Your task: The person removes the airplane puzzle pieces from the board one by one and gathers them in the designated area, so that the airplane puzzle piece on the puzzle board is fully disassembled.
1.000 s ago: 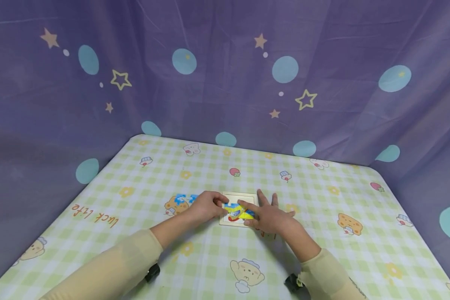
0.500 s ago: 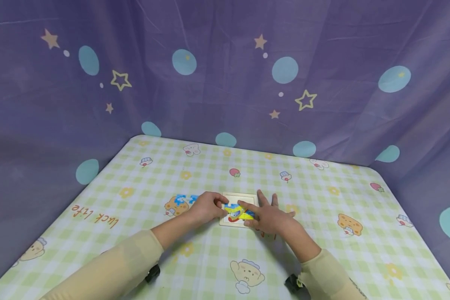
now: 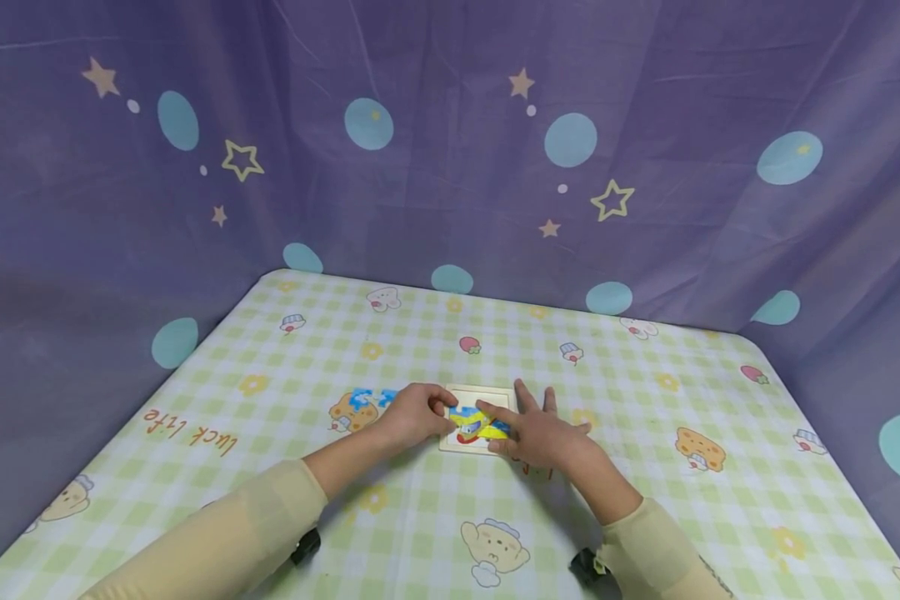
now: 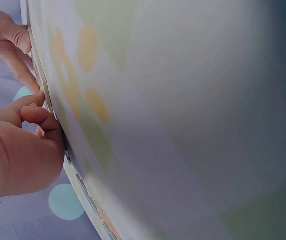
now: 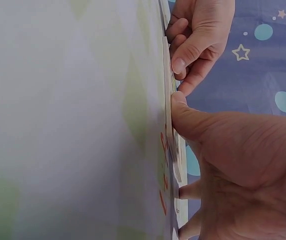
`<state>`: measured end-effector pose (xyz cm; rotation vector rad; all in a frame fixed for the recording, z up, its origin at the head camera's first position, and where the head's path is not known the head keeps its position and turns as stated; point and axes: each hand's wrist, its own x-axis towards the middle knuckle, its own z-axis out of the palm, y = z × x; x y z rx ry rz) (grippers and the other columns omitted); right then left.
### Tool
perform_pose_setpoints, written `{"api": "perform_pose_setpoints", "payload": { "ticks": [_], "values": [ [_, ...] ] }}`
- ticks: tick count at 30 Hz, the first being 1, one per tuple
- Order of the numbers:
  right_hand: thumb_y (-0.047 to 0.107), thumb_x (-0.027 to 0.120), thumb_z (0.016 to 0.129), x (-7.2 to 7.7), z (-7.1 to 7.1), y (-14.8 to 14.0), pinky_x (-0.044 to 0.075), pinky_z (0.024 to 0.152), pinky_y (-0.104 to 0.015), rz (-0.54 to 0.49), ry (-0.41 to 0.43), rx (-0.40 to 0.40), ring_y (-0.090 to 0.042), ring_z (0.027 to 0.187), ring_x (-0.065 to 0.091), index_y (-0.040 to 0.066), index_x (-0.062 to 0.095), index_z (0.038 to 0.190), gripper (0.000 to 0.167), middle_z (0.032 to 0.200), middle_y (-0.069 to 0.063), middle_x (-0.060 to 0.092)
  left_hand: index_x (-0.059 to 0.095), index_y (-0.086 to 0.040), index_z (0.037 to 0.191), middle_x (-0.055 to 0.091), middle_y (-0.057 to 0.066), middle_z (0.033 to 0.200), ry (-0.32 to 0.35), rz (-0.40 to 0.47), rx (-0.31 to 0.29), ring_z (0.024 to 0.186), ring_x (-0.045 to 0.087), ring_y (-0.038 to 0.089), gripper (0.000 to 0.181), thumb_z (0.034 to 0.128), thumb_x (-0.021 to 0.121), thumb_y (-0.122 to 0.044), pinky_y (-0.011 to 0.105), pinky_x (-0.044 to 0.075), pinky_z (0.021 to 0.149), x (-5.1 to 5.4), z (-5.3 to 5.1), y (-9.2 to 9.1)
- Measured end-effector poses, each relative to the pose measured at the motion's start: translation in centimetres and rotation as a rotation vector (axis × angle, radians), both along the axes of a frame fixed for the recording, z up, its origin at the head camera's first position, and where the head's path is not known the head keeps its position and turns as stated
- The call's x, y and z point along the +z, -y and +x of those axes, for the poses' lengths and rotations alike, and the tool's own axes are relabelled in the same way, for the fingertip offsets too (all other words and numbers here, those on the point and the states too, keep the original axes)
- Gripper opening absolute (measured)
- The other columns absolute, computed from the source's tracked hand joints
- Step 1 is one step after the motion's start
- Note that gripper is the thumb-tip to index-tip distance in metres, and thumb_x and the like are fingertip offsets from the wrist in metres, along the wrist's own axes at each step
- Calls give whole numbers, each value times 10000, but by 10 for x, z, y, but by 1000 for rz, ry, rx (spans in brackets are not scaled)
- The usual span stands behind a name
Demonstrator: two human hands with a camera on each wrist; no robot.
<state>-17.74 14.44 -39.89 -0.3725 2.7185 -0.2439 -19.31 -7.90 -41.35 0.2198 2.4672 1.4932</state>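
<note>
Change: hardly any over the last second; to my eye, this is careful holding or nudging, not fresh placing.
Left hand (image 3: 412, 414): finger and thumb bent at the left edge of the pale tray (image 3: 480, 388); pinching a piece, I can't tell.
Right hand (image 3: 543, 437): fingers spread, index over the picture pieces.
Picture pieces (image 3: 467, 419): yellow, blue, red, inside the tray.
Blue pieces (image 3: 362, 400): left, on the checked cloth (image 3: 630, 408).

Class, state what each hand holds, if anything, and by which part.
Left hand: at the left edge of the tray, hold unclear. Right hand: spread over the tray, holding nothing.
</note>
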Motion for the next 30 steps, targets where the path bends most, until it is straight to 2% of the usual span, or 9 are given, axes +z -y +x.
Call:
{"api": "perform_pose_setpoints", "payload": {
  "ticks": [30],
  "values": [
    [562,580,964,3,1,-1,180,828,-921,-19,11,-8,-549,1474,-26,508,319,1548,641,1690,-126,5,674,-10,1047,551,60,811,-21,17,2,706,478,175,261,820,779,64,282,425,647,0,0,-1]
  ]
}}
